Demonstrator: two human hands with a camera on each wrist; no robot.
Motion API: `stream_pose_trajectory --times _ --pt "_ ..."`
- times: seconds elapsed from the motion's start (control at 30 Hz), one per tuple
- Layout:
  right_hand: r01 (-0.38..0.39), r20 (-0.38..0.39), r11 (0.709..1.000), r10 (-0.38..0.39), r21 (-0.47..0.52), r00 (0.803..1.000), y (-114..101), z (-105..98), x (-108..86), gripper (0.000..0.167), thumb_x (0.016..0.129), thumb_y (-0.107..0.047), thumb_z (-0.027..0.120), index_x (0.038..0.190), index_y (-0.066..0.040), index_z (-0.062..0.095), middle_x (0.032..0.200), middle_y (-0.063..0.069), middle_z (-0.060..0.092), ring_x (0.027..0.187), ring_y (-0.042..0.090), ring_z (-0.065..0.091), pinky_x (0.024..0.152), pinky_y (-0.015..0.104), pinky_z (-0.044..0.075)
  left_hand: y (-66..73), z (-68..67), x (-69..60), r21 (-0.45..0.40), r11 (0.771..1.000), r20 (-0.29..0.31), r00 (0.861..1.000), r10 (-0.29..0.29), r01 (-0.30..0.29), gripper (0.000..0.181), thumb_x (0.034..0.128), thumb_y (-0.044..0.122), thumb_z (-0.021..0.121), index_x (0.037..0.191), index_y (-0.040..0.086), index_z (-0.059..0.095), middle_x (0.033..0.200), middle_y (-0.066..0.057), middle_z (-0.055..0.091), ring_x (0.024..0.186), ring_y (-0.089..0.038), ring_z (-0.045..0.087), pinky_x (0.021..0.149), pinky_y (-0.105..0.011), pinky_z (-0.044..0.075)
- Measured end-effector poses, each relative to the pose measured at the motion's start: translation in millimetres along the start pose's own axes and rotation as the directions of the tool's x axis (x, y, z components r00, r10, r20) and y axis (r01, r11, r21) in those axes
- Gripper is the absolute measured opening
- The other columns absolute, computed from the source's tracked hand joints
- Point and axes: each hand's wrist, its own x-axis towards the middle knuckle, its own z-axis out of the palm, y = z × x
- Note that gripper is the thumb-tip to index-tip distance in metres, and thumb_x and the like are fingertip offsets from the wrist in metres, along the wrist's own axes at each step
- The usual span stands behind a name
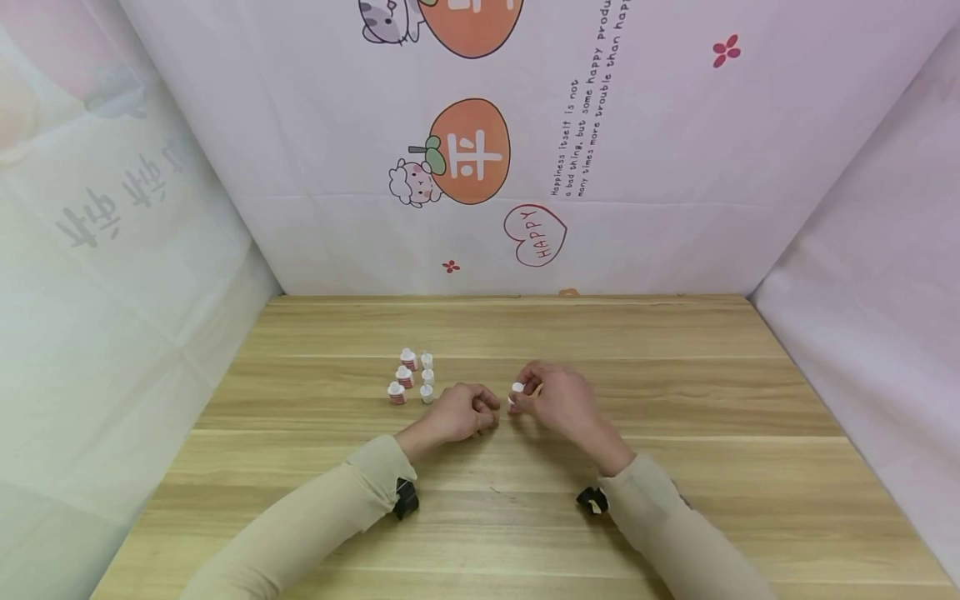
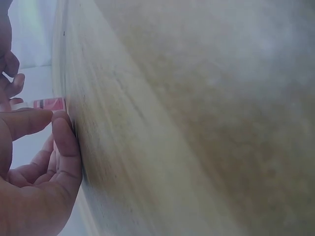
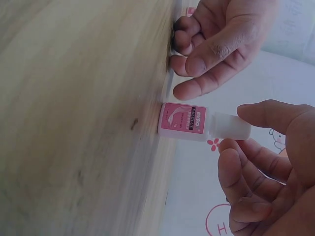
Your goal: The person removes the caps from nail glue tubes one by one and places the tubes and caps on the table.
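Observation:
A small nail glue bottle (image 3: 184, 122) with a pink label stands upright on the table, its white cap (image 3: 231, 126) on top. My right hand (image 1: 562, 402) pinches that cap between thumb and fingertips. To the left of the bottle, my left hand (image 1: 463, 412) rests at the tabletop with loosely curled fingers and nothing visible in them. In the left wrist view, the bottle's pink label (image 2: 49, 103) shows partly behind the left hand's fingers.
Left of the hands, three pink-labelled bottles (image 1: 404, 377) form a slanted row. Beside them is a row of three small white caps (image 1: 427, 377). The wooden table (image 1: 315, 467) meets a printed cloth wall (image 1: 637, 242) at the back.

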Motion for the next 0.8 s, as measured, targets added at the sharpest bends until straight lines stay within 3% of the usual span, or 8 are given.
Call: stream_pose_trajectory --times 0.43,0.8 --pt "0.042 -0.008 0.999 -0.043 -0.017 0.999 -7 6 0.0 0.014 0.087 -0.035 0.074 0.093 -0.024 0.068 0.081 -0.014 0.069 0.067 0.006 0.054 0.063 0.027 0.041 -0.2 2.7 4.5 0.005 1.000 0.002 1.000 0.009 -0.009 0.020 0.0906 0.013 0.068 0.109 0.006 0.069 0.080 -0.002 0.070 0.061 -0.009 0.062 0.054 -0.023 0.051" --pt "0.049 -0.013 0.998 -0.050 -0.049 0.999 -14 9 0.3 0.020 0.085 -0.041 0.076 0.093 -0.024 0.069 0.081 -0.015 0.071 0.074 0.011 0.058 0.067 0.031 0.044 0.4 4.3 5.6 0.075 0.996 -0.021 0.999 0.043 -0.042 0.022 0.0885 0.008 0.067 0.110 0.006 0.070 0.078 0.000 0.071 0.058 -0.006 0.058 0.053 -0.019 0.046"
